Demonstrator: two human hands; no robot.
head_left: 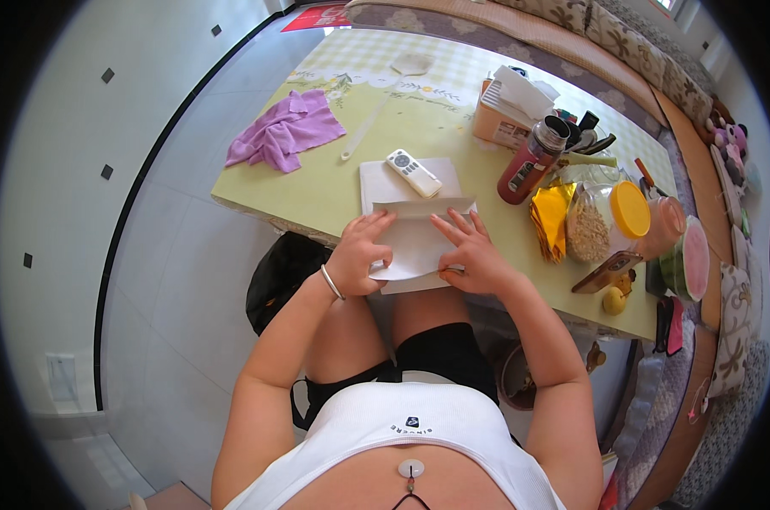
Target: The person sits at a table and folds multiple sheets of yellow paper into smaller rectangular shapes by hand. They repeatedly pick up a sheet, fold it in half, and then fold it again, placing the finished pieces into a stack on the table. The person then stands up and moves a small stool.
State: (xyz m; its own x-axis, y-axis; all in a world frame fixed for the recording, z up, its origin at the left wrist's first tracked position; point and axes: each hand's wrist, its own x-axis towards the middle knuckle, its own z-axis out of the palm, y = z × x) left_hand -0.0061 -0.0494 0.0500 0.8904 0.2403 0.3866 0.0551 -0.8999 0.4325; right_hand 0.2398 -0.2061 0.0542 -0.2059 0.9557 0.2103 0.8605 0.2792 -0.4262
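Observation:
A white sheet of paper (414,242) lies across the table's near edge, its far edge turned up in a narrow strip and its near edge curling. On its left side is my left hand (361,253), fingertips at the turned-up strip and thumb bent in by the near edge. My right hand (476,255) grips the opposite side in much the same way, fingers partly spread over the sheet. Beneath it, more white paper (376,180) lies on the table. A white remote control (414,173) rests on that paper, just beyond the sheet.
On the table (312,197) at left are a purple cloth (289,132) and a long-handled white spatula (368,127). To the right stand a red bottle (528,166), a tissue box (497,115), gold packets (552,219), a yellow-lidded jar (589,225), a phone (604,272) and a cut watermelon (693,259).

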